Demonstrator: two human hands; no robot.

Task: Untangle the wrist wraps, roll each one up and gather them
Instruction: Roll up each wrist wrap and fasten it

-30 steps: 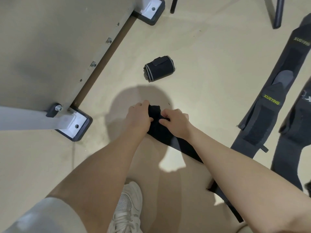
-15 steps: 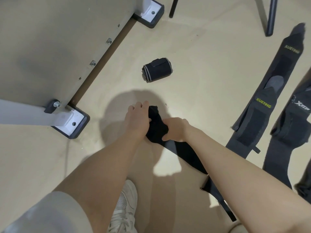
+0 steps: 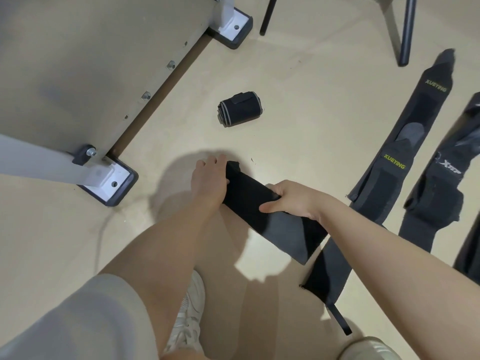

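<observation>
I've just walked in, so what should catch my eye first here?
Two bare hands at the centre, left hand and right hand, grip a black fabric wrist wrap on the beige floor. Just beyond lies a rolled black wrap; long flat black wraps stretch along the right.

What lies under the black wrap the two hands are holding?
Under the black wrap gripped by the left hand and right hand only beige floor and shadow show. Its lower end crosses over a second black strap. The floor directly beneath it is covered.
</observation>
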